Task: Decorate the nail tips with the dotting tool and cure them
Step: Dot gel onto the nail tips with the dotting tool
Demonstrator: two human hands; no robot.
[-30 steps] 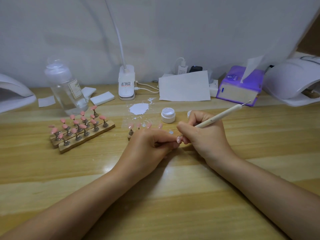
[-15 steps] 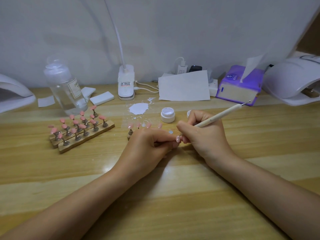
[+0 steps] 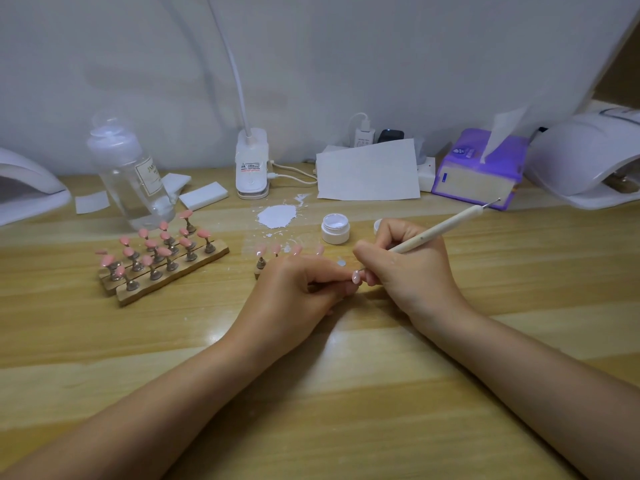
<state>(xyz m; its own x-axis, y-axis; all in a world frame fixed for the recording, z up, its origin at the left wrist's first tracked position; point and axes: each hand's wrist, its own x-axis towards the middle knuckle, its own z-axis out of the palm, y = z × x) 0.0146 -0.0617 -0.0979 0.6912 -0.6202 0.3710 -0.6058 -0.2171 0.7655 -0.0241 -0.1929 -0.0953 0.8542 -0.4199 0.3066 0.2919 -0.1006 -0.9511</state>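
Note:
My left hand (image 3: 298, 292) pinches a small stand with a pale pink nail tip (image 3: 355, 277) at the table's middle. My right hand (image 3: 408, 268) grips a cream dotting tool (image 3: 446, 225) like a pen, its lower point touching that nail tip. Behind my left hand a short wooden strip (image 3: 258, 271) carries a few more pink tips, partly hidden. An open white gel pot (image 3: 335, 229) stands just beyond my hands. A white curing lamp (image 3: 588, 161) sits at the far right.
Wooden strips (image 3: 162, 261) with several pink tips on stands lie to the left. A clear pump bottle (image 3: 130, 178), a clip lamp base (image 3: 252, 168), a paper sheet (image 3: 369, 171), a purple tissue pack (image 3: 479, 168), a white gel smear (image 3: 277, 216) and a second lamp (image 3: 27, 192) line the back.

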